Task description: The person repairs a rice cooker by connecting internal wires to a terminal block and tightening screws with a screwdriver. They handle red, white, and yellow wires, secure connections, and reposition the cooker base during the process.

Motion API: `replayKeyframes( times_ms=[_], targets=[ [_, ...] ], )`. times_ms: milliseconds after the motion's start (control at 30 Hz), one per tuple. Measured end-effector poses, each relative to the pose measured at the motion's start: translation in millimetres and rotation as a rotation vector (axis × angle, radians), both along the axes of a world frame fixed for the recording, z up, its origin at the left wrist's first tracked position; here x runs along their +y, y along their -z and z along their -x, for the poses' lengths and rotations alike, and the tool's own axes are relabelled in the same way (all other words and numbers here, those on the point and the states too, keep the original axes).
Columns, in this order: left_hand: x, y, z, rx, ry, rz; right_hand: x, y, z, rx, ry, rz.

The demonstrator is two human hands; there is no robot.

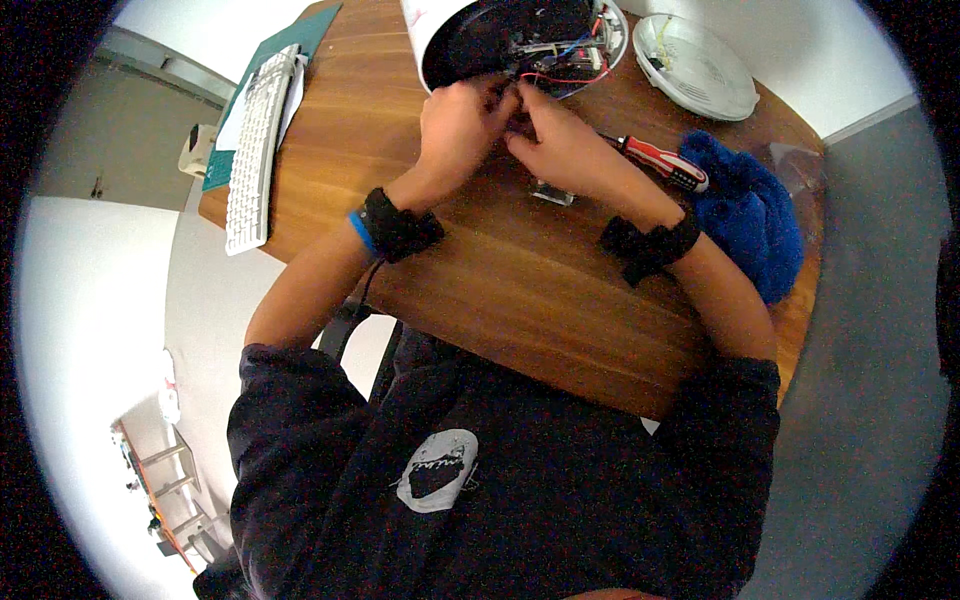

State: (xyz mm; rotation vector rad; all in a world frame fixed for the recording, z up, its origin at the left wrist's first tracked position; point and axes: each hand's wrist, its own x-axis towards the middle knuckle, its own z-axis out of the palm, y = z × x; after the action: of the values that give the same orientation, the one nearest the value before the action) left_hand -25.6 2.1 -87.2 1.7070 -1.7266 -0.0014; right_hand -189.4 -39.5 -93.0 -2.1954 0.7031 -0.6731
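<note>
Here a round wooden desk (520, 290) carries an opened white round appliance (520, 40) at its far edge, its dark inside full of red and blue wires (560, 72). Both hands meet at its near rim: left hand (455, 130) and right hand (560, 150) pinch together on the wires. A red-handled screwdriver (665, 163) lies just beside the right wrist.

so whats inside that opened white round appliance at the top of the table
Inside the white round appliance are a dark cavity, a circuit board and red wires. The left hand and right hand cover its near edge, so what the fingers grip is hidden.
</note>
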Motion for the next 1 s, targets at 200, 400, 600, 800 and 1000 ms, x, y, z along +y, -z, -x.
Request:
replayKeyframes(
  times_ms=[200,400,600,800,1000],
  targets=[
    [-3,-12,-5,-0.221,-0.008,-0.016,1,-11,-4,-0.003,-0.032,0.013],
    [2,-30,-1,-0.414,-0.069,-0.155,-4,0,-10,0.067,-0.037,0.079],
    [-3,-42,-2,-0.474,-0.055,-0.183,-10,9,-7,0.014,-0.052,0.054],
    [-8,-49,-10,-0.545,-0.05,-0.256,-7,-8,11,0.019,-0.121,0.025],
    [-12,-63,-17,-0.465,-0.014,-0.193,1,-53,90,0.12,-0.11,0.158]
  ],
)
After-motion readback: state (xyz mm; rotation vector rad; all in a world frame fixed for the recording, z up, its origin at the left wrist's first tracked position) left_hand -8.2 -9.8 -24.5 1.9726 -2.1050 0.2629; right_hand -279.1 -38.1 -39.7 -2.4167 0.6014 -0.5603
